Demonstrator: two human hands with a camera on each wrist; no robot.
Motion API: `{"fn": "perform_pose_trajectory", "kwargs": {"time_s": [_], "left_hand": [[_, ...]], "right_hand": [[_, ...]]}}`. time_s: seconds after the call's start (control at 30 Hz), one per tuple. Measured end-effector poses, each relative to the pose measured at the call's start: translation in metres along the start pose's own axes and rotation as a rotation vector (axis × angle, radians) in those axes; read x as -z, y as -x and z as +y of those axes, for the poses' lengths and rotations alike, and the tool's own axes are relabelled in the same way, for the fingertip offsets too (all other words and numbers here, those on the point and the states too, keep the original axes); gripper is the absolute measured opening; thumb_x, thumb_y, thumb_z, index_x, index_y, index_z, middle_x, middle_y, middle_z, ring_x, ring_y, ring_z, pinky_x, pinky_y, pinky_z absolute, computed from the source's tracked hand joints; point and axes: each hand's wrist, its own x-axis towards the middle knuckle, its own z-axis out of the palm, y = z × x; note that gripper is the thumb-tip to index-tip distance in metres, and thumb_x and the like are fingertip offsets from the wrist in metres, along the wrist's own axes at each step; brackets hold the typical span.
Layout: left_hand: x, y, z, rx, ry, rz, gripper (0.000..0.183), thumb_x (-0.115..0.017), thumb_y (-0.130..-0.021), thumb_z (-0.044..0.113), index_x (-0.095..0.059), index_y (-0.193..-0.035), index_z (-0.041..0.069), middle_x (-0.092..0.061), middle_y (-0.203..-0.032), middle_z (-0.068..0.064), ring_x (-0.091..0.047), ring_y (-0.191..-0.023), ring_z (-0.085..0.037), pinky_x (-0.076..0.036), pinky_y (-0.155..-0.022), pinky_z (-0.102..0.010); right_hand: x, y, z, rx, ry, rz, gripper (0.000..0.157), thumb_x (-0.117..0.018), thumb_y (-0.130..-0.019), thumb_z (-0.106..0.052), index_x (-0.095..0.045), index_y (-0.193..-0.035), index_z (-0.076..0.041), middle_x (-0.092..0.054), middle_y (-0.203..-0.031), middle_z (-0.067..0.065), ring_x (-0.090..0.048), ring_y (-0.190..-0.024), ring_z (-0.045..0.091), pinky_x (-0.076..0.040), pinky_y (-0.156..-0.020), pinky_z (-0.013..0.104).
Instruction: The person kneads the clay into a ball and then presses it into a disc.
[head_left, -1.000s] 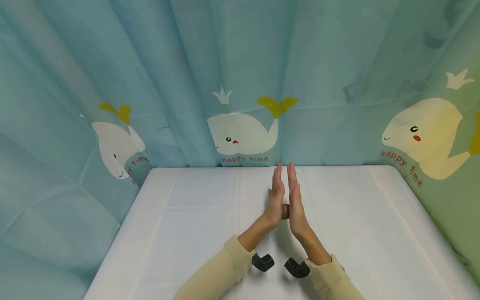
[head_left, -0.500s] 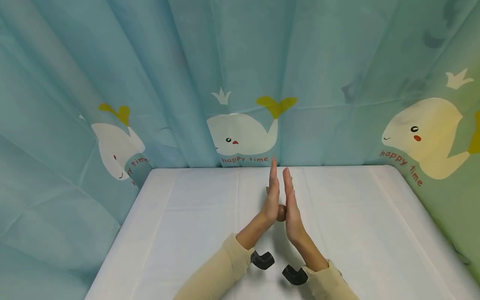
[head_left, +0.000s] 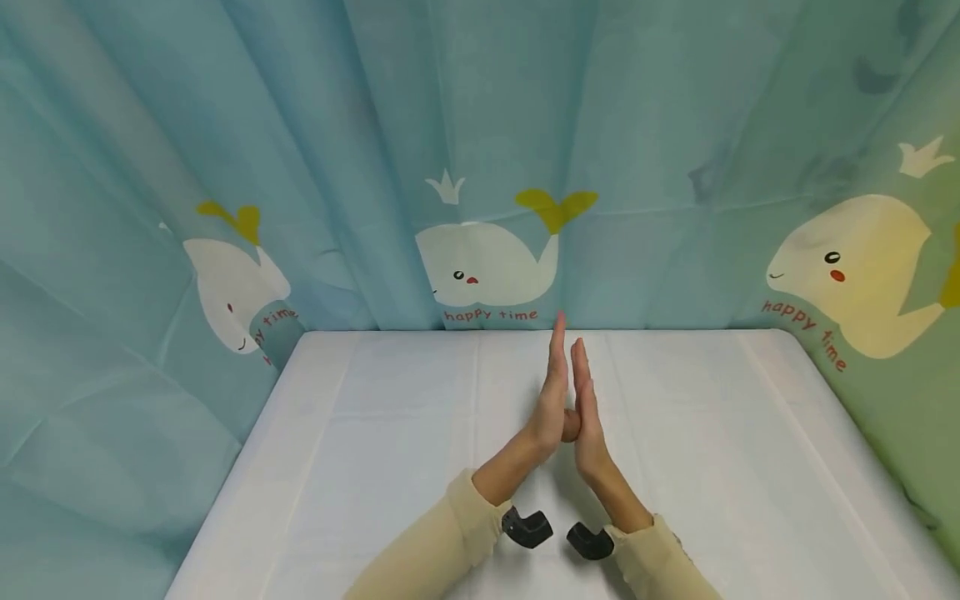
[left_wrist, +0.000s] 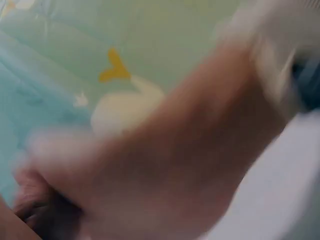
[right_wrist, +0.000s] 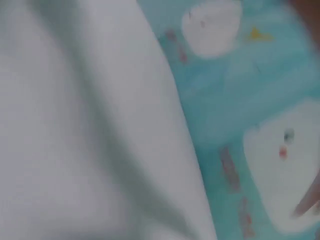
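Observation:
Both hands are held up palm to palm over the white table in the head view, fingers straight and pointing away. Between the heels of the palms sits a small, round brown ball (head_left: 572, 425), partly covered by them. My left hand (head_left: 549, 412) presses it from the left, its fingertips reaching farther forward. From the right presses my right hand (head_left: 591, 437), set slightly farther back. The left wrist view is blurred; it shows the right hand (left_wrist: 150, 170) large, with a dark shape (left_wrist: 57, 217) low at the left. In the right wrist view only slivers of skin show at the right edge.
A white-covered table (head_left: 397, 467) lies under the hands. Blue-green curtains (head_left: 652, 167) with printed whales stand behind it and at both sides. A black curved wrist piece (head_left: 527, 529) juts from the left cuff, and another black piece (head_left: 590, 542) from the right cuff.
The palms have slid against each other: the left fingertips moved forward and the right ones back toward the body. The brown ball stays between them, shifting slightly left and then back right.

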Motion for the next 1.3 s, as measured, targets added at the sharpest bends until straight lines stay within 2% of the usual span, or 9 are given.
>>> {"fn": "perform_pose_trajectory", "kwargs": {"time_s": [0.03, 0.2, 0.33, 0.5, 0.77, 1.03, 1.07, 1.27, 1.3], "left_hand": [[0.002, -0.003, -0.004, 0.007, -0.026, 0.021, 0.065, -0.007, -0.111, 0.050, 0.005, -0.166, 0.018, 0.007, -0.172, 0.003, 0.008, -0.157, -0.014, 0.005, -0.123, -0.055], [0.002, 0.001, -0.024, 0.042, -0.208, 0.043, 0.071, -0.007, -0.109, 0.058, -0.004, -0.167, 0.018, 0.001, -0.173, -0.001, 0.005, -0.158, -0.024, 0.000, -0.122, -0.061], [-0.007, 0.013, -0.024, 0.048, -0.131, -0.025, 0.069, -0.007, -0.109, 0.055, 0.002, -0.167, 0.018, 0.007, -0.172, -0.001, 0.005, -0.157, -0.024, -0.012, -0.123, -0.051], [-0.007, 0.009, -0.013, 0.010, 0.060, -0.023, 0.063, -0.006, -0.111, 0.046, 0.010, -0.165, 0.017, 0.012, -0.172, 0.003, 0.010, -0.157, -0.016, 0.002, -0.125, -0.048], [0.003, -0.002, -0.029, 0.021, -0.146, 0.053, 0.068, -0.006, -0.110, 0.054, 0.001, -0.167, 0.017, 0.004, -0.173, -0.004, 0.005, -0.157, -0.020, 0.000, -0.123, -0.059], [-0.009, 0.013, -0.021, 0.012, 0.024, -0.056, 0.062, -0.007, -0.112, 0.044, 0.007, -0.166, 0.015, 0.009, -0.172, 0.000, 0.009, -0.156, -0.014, 0.001, -0.125, -0.048], [-0.009, 0.012, -0.016, 0.000, 0.044, -0.055, 0.063, -0.006, -0.112, 0.045, 0.008, -0.165, 0.014, 0.010, -0.172, -0.001, 0.010, -0.156, -0.014, 0.002, -0.125, -0.048], [0.004, -0.006, -0.004, -0.089, 0.008, -0.003, 0.069, -0.006, -0.110, 0.051, 0.007, -0.165, 0.013, 0.008, -0.173, -0.003, 0.008, -0.157, -0.015, 0.002, -0.125, -0.050], [0.006, -0.008, -0.007, -0.088, -0.014, 0.006, 0.067, -0.006, -0.111, 0.051, 0.006, -0.166, 0.015, 0.007, -0.173, -0.001, 0.008, -0.157, -0.014, 0.002, -0.125, -0.049]], "right_hand": [[-0.005, 0.004, -0.004, 0.001, 0.007, 0.005, 0.056, -0.004, -0.112, -0.039, -0.006, -0.167, -0.027, 0.001, -0.172, -0.008, -0.005, -0.156, 0.013, -0.005, -0.123, 0.049], [-0.005, -0.004, -0.024, 0.032, 0.038, 0.033, 0.055, -0.008, -0.112, -0.040, -0.006, -0.167, -0.031, -0.002, -0.172, -0.010, -0.009, -0.155, 0.010, -0.007, -0.123, 0.045], [0.012, -0.022, -0.018, 0.061, 0.030, 0.055, 0.054, -0.008, -0.113, -0.038, -0.002, -0.166, -0.035, -0.003, -0.171, -0.012, 0.003, -0.156, 0.009, 0.008, -0.122, 0.049], [0.016, -0.018, 0.000, 0.058, 0.055, 0.040, 0.054, -0.005, -0.113, -0.034, 0.000, -0.166, -0.029, 0.005, -0.172, -0.008, 0.013, -0.156, 0.012, 0.008, -0.121, 0.052], [-0.006, -0.001, -0.017, 0.033, 0.036, 0.022, 0.055, -0.009, -0.113, -0.039, -0.006, -0.167, -0.030, -0.003, -0.172, -0.009, 0.007, -0.157, 0.014, 0.006, -0.122, 0.054], [0.019, -0.023, -0.006, -0.001, -0.037, 0.058, 0.055, -0.009, -0.112, -0.044, 0.001, -0.166, -0.036, 0.000, -0.171, -0.012, 0.003, -0.154, 0.001, 0.010, -0.122, 0.048], [0.019, -0.022, -0.002, -0.006, -0.025, 0.052, 0.055, -0.008, -0.112, -0.043, 0.001, -0.166, -0.034, 0.002, -0.171, -0.011, -0.018, -0.151, 0.002, -0.005, -0.123, 0.043], [-0.003, 0.003, 0.002, -0.025, -0.011, -0.012, 0.055, -0.002, -0.112, -0.040, 0.003, -0.166, -0.034, 0.002, -0.172, -0.008, -0.018, -0.152, 0.007, -0.015, -0.118, 0.050], [-0.007, 0.005, -0.003, -0.023, -0.012, -0.014, 0.054, -0.002, -0.112, -0.040, 0.003, -0.166, -0.036, 0.001, -0.172, -0.008, 0.001, -0.155, 0.008, -0.006, -0.119, 0.054]]}}
